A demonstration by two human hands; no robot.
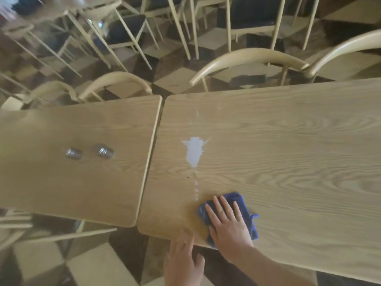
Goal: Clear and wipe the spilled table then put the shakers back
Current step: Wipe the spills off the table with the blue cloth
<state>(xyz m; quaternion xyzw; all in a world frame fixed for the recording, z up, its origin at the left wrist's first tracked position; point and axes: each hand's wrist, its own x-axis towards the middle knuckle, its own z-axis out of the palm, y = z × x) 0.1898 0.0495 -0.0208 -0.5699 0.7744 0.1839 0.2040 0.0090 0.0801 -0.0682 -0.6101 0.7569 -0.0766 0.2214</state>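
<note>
Pressing flat with fingers spread, the right hand holds a blue cloth down on the right counter, close to its near edge. Just beside it, the left hand lies open, fingertips touching that edge, the palm hanging off over the floor. A damp, darker patch of wood shows around the cloth. A thin trail of white droplets runs from the cloth toward a white spill farther in. Across a narrow gap, on the adjoining left counter, two shakers with metal tops stand near each other, well apart from the spill. Beyond both counters, pale wooden chairs crowd a checkered floor.
</note>
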